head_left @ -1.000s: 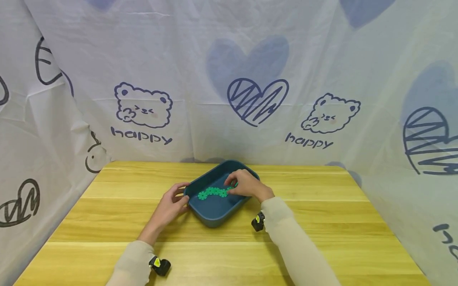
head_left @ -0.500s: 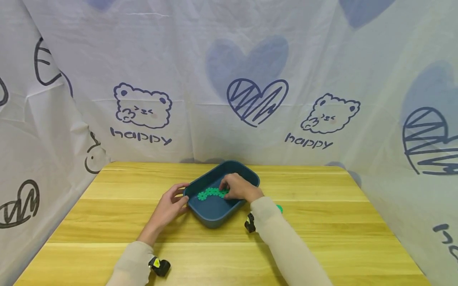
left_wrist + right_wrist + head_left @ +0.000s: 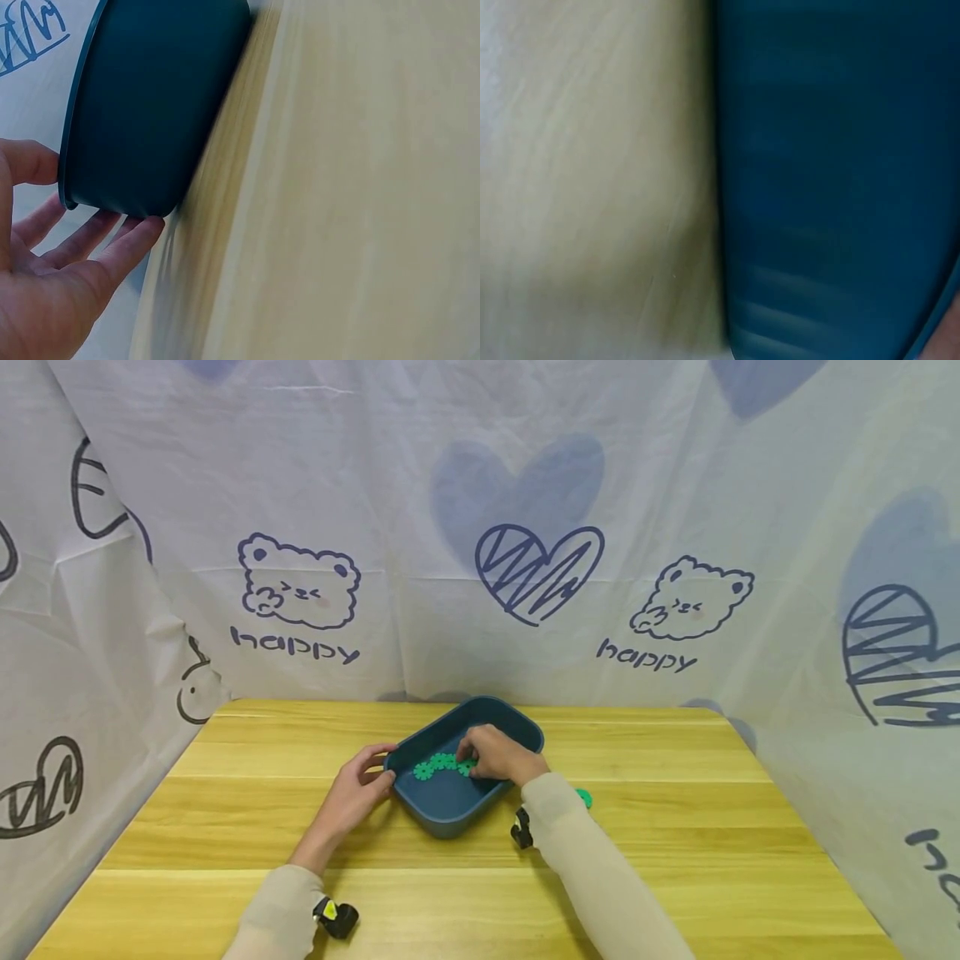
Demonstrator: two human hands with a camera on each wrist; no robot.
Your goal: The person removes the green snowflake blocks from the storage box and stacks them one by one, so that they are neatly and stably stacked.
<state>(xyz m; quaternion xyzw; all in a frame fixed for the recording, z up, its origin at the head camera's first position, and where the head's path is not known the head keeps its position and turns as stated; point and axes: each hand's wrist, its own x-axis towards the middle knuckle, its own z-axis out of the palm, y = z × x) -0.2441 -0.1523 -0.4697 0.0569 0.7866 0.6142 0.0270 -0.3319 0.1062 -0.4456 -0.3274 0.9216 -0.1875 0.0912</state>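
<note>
A dark blue plastic bin [image 3: 444, 828] stands turned at an angle near the back of the table. My left hand [image 3: 363, 781] grips its left corner. In the left wrist view the thumb meets the rim while the fingers [image 3: 133, 244] spread against the outer wall of the bin [image 3: 150, 105]. Inside lie several green snowflake discs [image 3: 423, 771], bunched in a curved row. My right hand [image 3: 495, 753] reaches over the near right wall and pinches the disc [image 3: 466, 768] at the row's right end. In the right wrist view the bin's side [image 3: 840, 172] hides the fingertips.
Another green disc [image 3: 584, 798] lies on the wooden table [image 3: 675, 843], partly covered by the right sleeve [image 3: 592, 860]. Behind the table hangs a white printed curtain [image 3: 420, 610]. Each wrist carries a small black camera [image 3: 337, 920].
My right hand has moved left and slightly down onto the right end of the disc row. The disc on the table has come into view beside the sleeve. The left hand stays put.
</note>
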